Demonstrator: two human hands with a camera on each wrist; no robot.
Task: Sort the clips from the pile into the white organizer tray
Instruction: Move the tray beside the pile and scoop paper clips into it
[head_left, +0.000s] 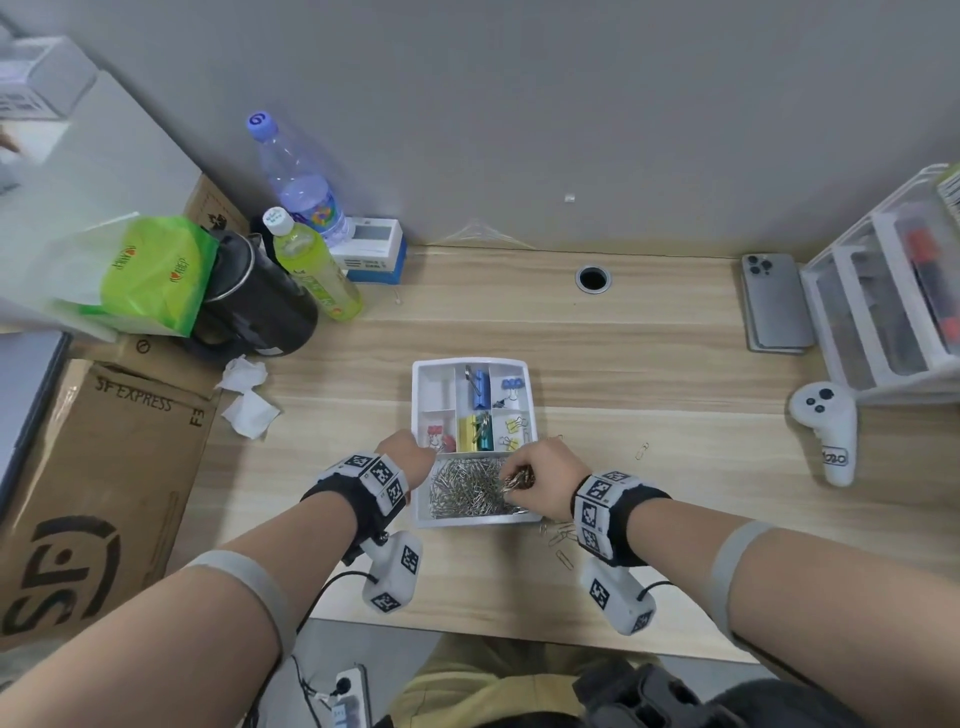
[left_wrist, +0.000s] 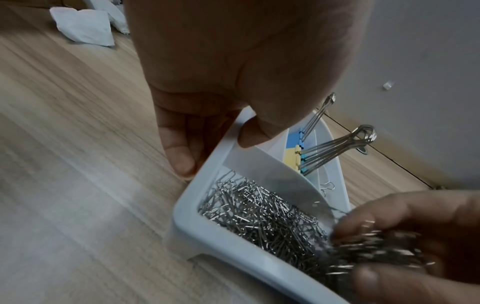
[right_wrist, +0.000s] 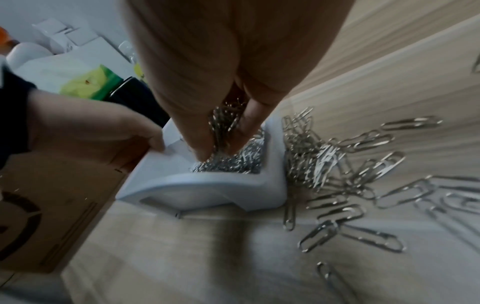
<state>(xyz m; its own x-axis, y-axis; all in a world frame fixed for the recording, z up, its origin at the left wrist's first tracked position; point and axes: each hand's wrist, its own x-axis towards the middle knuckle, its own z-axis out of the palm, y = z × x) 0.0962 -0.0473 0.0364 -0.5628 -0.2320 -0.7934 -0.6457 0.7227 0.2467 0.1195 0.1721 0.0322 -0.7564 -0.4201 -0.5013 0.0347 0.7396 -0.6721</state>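
Observation:
The white organizer tray (head_left: 422, 514) sits mid-desk; its near long compartment is full of silver paper clips (head_left: 462, 491). My right hand (head_left: 530, 475) hovers over that compartment's right end, fingers curled round a bunch of paper clips (right_wrist: 223, 123). My left hand (head_left: 410, 452) pinches the tray's left wall (left_wrist: 223, 144), thumb inside and fingers outside. The upper compartments hold coloured binder clips (head_left: 480, 389). A loose pile of paper clips (right_wrist: 337, 174) lies on the desk against the tray's near right corner.
Bottles (head_left: 311, 270), a black kettle (head_left: 254, 306), a green bag and a cardboard box (head_left: 104, 467) crowd the left. Crumpled tissues (head_left: 244, 400) lie left of the tray. A phone (head_left: 774, 306), a drawer unit and a white controller (head_left: 831, 431) stand at the right.

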